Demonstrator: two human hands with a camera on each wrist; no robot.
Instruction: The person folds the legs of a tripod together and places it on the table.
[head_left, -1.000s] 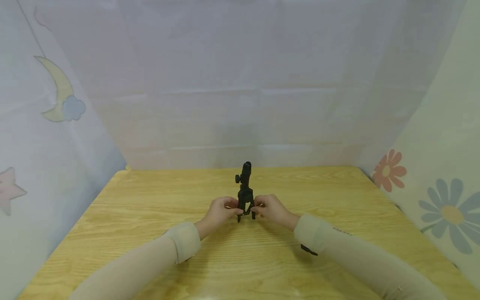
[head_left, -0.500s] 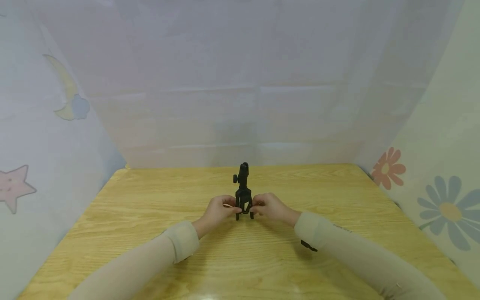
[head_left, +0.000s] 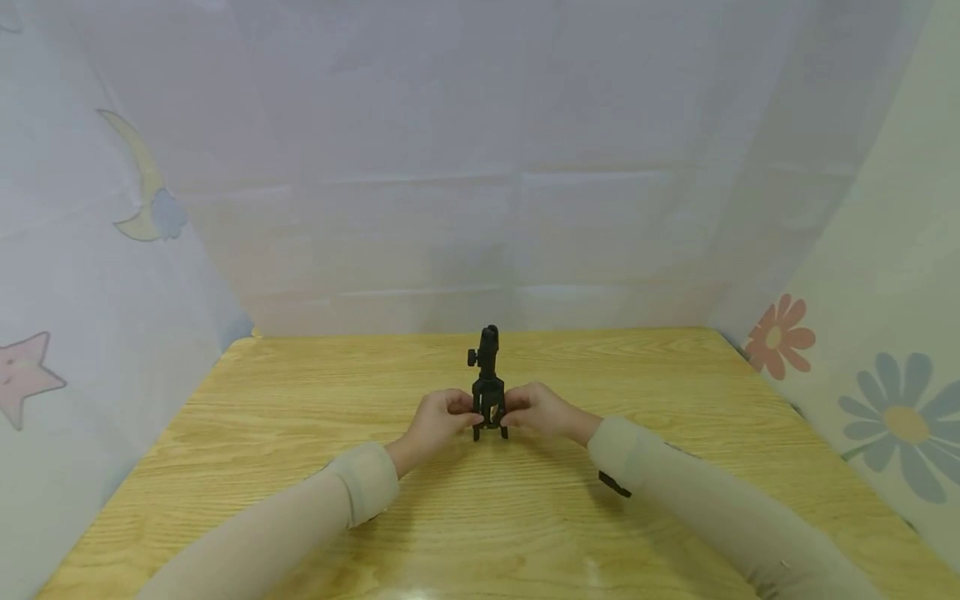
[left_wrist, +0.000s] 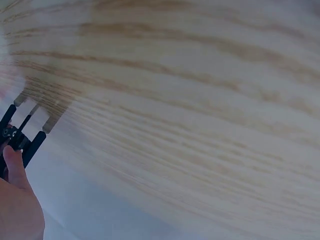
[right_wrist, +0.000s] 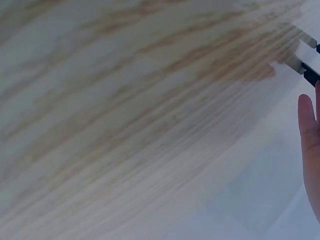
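Observation:
A small black tripod stands near the middle of the wooden table, its legs drawn fairly close together and a knob sticking out on its left. My left hand pinches the left leg between thumb and fingers. On the other side, my right hand pinches the right leg low down. The left wrist view catches the thumb of that hand against a black leg at the left edge. At the right edge of the right wrist view, a leg tip shows beyond my fingers; most of the tripod is out of frame.
The wooden table extends around both hands. A pale sheet hangs behind it. Patterned cloths stand at both sides, with a moon on the left and flowers on the right. A black strap end hangs below the right sleeve.
The tripod has gone from slightly tilted to more upright and shifted a little left in the head view. Both hands keep their pinch on its legs. The head view has shifted slightly.

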